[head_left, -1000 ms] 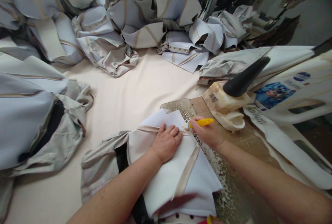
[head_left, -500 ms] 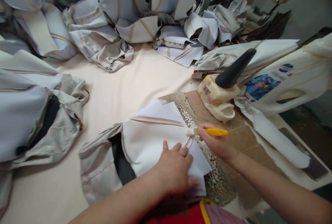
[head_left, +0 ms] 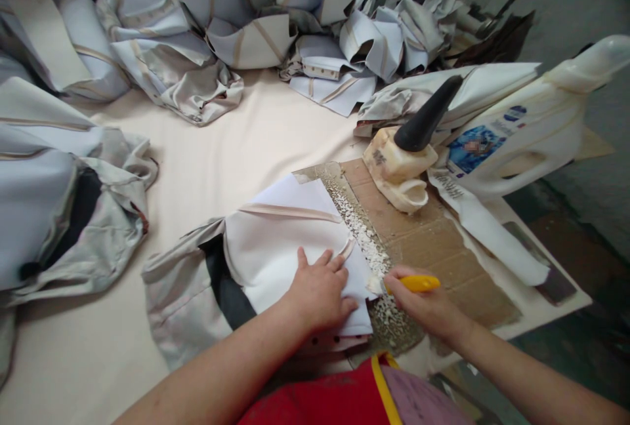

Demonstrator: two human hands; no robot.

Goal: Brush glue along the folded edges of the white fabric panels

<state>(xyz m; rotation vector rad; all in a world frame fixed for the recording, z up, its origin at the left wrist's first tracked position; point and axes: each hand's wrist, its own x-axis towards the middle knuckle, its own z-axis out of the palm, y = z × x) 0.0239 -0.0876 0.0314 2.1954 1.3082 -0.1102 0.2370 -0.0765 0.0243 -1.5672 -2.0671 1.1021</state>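
My right hand (head_left: 418, 297) grips a brush with a yellow handle (head_left: 419, 283). Its pale bristles touch the right edge of a white sewn piece (head_left: 280, 241) with tan seam strips. My left hand (head_left: 319, 290) lies on that piece with its fingers spread, pressing it down. Grey fabric and a black strip hang off the piece's left side. Under its right edge is a board (head_left: 354, 212) crusted with dried white flecks. Behind the brush stands a cut-down plastic container (head_left: 394, 182) with a black cone-shaped nozzle (head_left: 427, 115) on it.
Brown cardboard (head_left: 443, 261) lies right of the flecked board. A white plastic jug (head_left: 526, 123) leans at the right by a rolled white sheet (head_left: 492, 231). Similar sewn pieces (head_left: 246, 41) are heaped at the back, and another (head_left: 73, 208) lies at the left.
The brush in my right hand has moved down along the piece's right edge, toward me. My left hand stays spread on the piece. The whole view has shifted slightly.
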